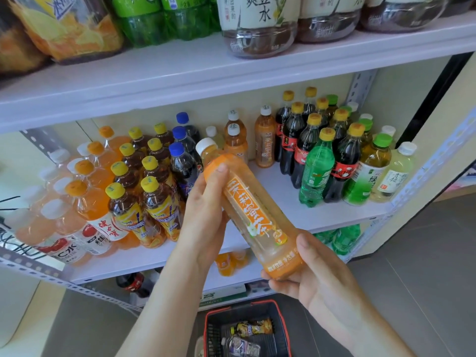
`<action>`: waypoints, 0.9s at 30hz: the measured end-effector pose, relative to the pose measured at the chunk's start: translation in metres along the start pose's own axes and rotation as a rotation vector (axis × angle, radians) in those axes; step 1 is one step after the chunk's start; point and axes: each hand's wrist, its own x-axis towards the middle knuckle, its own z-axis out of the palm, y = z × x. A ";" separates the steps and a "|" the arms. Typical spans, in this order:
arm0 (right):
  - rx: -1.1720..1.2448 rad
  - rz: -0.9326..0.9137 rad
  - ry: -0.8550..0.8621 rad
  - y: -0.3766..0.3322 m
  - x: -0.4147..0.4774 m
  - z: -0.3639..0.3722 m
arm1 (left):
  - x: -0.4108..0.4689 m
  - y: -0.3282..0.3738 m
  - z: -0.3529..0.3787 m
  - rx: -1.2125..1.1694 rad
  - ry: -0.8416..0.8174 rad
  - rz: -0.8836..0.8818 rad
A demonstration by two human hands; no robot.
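A white metal shelf board (278,199) carries rows of plastic drink bottles; to its left end stand yellow-capped brown tea bottles (154,202), to its right end a green soda bottle (315,173) among dark cola bottles (342,161). Below the board, on the floor, sits a black plastic basket with a red rim (239,306), with two small bottles lying in it.

In front of the board, above its front edge and clear of it, is a clear plastic bottle of pale orange tea with an orange label (253,215); it is held in the air between both hands. Its long axis runs slantwise; the white cap (205,145) points up and away toward the bottles at the back of the board, the base down and toward the person.

The left hand (203,210) grips the bottle's upper part, thumb pressed on the orange shoulder, fingers wrapped behind; the right hand (309,269) cups the base, thumb laid along the side, fingers curled beneath.
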 end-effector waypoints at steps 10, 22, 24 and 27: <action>-0.946 -0.554 0.362 -0.007 -0.014 0.014 | 0.024 -0.013 0.005 -0.025 0.093 -0.159; -1.172 -0.755 0.350 -0.028 -0.011 0.017 | 0.025 -0.076 0.004 -0.044 0.015 -0.588; -1.069 -0.685 0.364 -0.030 -0.009 0.008 | 0.029 -0.073 -0.002 0.031 0.064 -0.545; -0.772 -0.561 0.376 -0.030 0.001 -0.017 | 0.036 -0.060 -0.016 0.063 0.151 -0.377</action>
